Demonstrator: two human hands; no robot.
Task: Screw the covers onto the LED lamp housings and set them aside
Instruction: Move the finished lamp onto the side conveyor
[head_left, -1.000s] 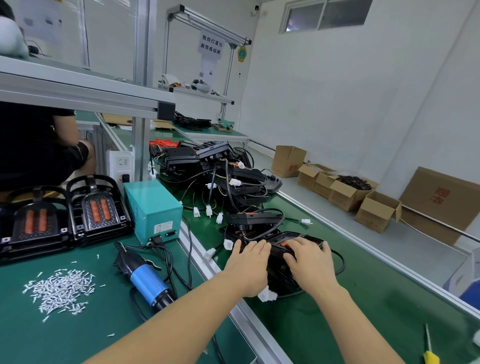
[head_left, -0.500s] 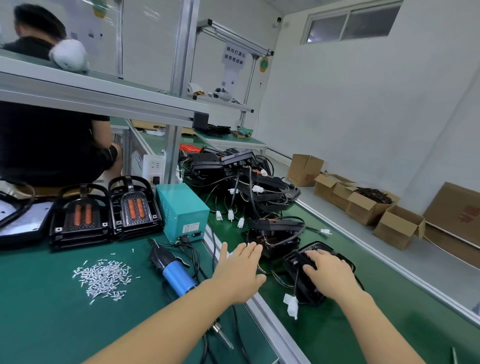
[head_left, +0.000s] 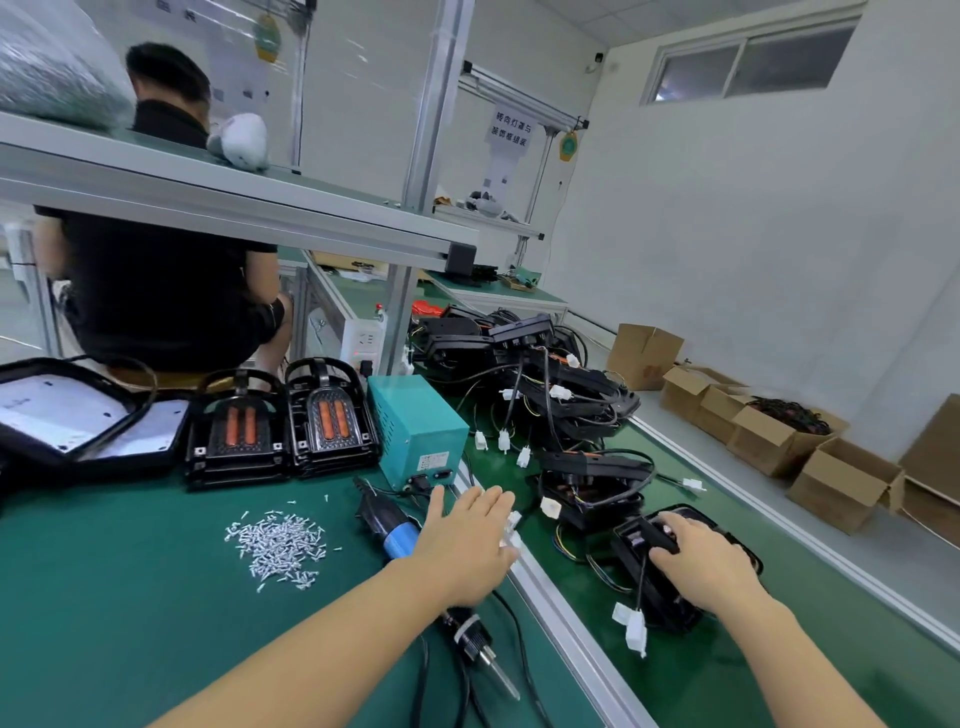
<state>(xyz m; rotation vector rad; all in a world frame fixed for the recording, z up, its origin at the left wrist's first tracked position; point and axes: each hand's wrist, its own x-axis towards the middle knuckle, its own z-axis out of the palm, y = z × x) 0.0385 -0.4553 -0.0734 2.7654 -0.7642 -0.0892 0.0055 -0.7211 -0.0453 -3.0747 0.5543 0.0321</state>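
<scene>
My right hand (head_left: 701, 564) rests on a black LED lamp housing (head_left: 649, 603) that lies on the green conveyor belt, fingers curled over its top edge; its cable with white plugs (head_left: 631, 626) trails toward me. My left hand (head_left: 467, 540) hovers open, fingers straight, above the blue electric screwdriver (head_left: 400, 540) lying on the green bench mat. A heap of small silver screws (head_left: 280, 545) lies left of the screwdriver. Two black housings with orange strips (head_left: 327, 421) stand at the back of the bench.
A teal power box (head_left: 421, 431) stands behind the screwdriver. A pile of wired black housings (head_left: 545, 384) fills the belt farther back. An aluminium rail (head_left: 566, 623) divides bench from belt. A person in black (head_left: 156, 280) sits behind the shelf frame. Cardboard boxes (head_left: 831, 483) line the floor at right.
My left hand has left the housing and swung left over the screwdriver. My right hand stays on the housing. The view has turned left.
</scene>
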